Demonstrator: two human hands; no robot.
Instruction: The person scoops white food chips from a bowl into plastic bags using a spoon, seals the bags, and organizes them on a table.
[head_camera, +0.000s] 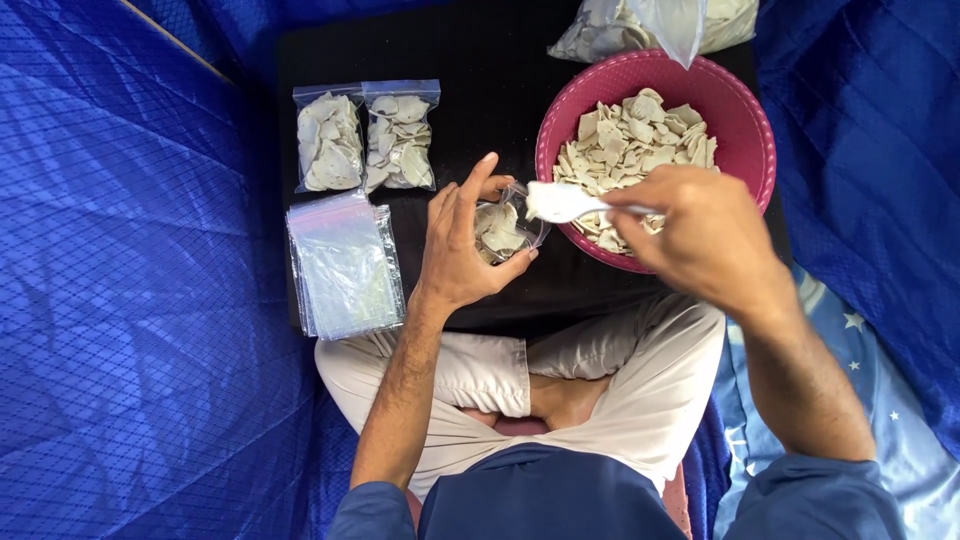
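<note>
Left hand (458, 245): clasping open small clear bag (503, 228), part-filled with pale chips. Right hand (700, 232): gripping white spoon (562, 202) at bag mouth. Pink bowl (750, 130) of chips just beside. Two filled bags (365, 140), empty-bag stack (343, 265) on black desk (480, 70).

The left hand (462, 245) holds a small clear zip bag (506, 228) open, partly filled with pale flat chips. The right hand (700, 232) grips a white spoon (566, 203), its bowl at the bag's mouth. Just beside it stands a pink bowl (742, 120) of the same chips. Two filled bags (366, 138) lie side by side on the black board (480, 70), above a stack of empty zip bags (344, 264). A large clear bag of chips (600, 30) lies behind the bowl.
</note>
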